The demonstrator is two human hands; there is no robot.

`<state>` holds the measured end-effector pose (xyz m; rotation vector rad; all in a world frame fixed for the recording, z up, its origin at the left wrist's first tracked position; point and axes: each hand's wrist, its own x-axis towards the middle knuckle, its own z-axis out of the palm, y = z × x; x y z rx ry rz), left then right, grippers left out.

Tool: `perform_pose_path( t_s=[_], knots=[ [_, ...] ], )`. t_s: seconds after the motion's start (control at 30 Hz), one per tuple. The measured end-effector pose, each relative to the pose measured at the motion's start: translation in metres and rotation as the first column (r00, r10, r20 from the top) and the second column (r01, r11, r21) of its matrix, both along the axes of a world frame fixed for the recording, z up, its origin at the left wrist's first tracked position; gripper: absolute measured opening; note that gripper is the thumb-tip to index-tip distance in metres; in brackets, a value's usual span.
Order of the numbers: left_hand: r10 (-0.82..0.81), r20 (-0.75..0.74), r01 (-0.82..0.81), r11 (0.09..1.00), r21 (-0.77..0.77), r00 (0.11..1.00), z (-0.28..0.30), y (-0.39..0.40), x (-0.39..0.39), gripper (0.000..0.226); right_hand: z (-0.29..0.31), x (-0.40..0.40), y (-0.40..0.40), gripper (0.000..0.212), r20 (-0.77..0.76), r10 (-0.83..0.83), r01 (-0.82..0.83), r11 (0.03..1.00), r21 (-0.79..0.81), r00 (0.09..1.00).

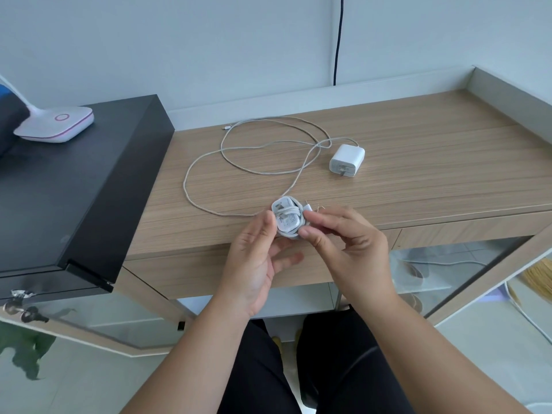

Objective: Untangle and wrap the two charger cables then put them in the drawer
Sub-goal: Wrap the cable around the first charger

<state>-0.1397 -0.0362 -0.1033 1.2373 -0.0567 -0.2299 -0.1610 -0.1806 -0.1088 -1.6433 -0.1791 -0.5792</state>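
Centrally, just over the desk's (418, 162) near edge: a small white charger (287, 219) bound in its own coiled cable, held up between both hands. Left hand (257, 258) at 7 o'clock of the bundle, palm turned up, fingers loosely curled behind and under it, thumb against its left side. Right hand (349, 243) at 4 o'clock, thumb and forefinger pinching the bundle's right edge, where the short plug end of the cable sticks out. Neither hand flat or spread; both closed on the same wrapped charger.

Farther back on the desk, at 1 o'clock from the hands: a second charger block (347, 160), larger, white, lying on its side with prongs toward the viewer. Attached to it, a long loose cable (209, 156) sprawled in wide overlapping loops toward 11 o'clock, its free plug end near the back wall, one strand running down to pass just behind the held bundle. Not wrapped.

Below the desk's front edge, closed wooden drawer fronts (191, 273), at 6 o'clock behind the wrists.

At 9 o'clock, a black cabinet top (89, 180) butted against the desk, carrying a white lamp base (56, 124) with a pink ring. At 12 o'clock, a dark cord (338, 40) hanging down the wall.
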Motion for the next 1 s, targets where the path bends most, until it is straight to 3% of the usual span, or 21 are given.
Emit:
perform_pose_path(
  t_s=[0.13, 0.47, 0.67, 0.8, 1.0],
  knots=[
    [0.045, 0.043, -0.045, 0.999, -0.002, 0.998, 0.010, 0.003, 0.001, 0.076, 0.001, -0.001, -0.003, 0.023, 0.001, -0.024, 0.024, 1.000, 0.001, 1.000],
    [0.011, 0.085, -0.004, 0.996, -0.088, 0.996, 0.012, 0.004, 0.001, 0.043, 0.005, -0.002, -0.007, 0.020, 0.003, 0.051, -0.051, 0.977, 0.205, 0.999],
    [0.026, 0.158, -0.025, 1.000, -0.009, 0.987, 0.015, 0.005, -0.002, 0.044, 0.010, -0.005, -0.002, 0.027, 0.005, 0.047, -0.046, 0.956, 0.289, 0.999],
    [0.032, 0.243, -0.054, 0.995, 0.084, 0.969, 0.018, 0.008, -0.003, 0.046, 0.010, -0.007, -0.001, 0.029, -0.010, 0.008, -0.006, 0.974, 0.225, 1.000],
    [0.053, 0.294, -0.082, 0.993, 0.088, 0.954, 0.012, 0.007, -0.006, 0.045, 0.014, -0.008, -0.002, 0.021, 0.032, -0.091, 0.088, 0.992, 0.094, 0.995]
  ],
)
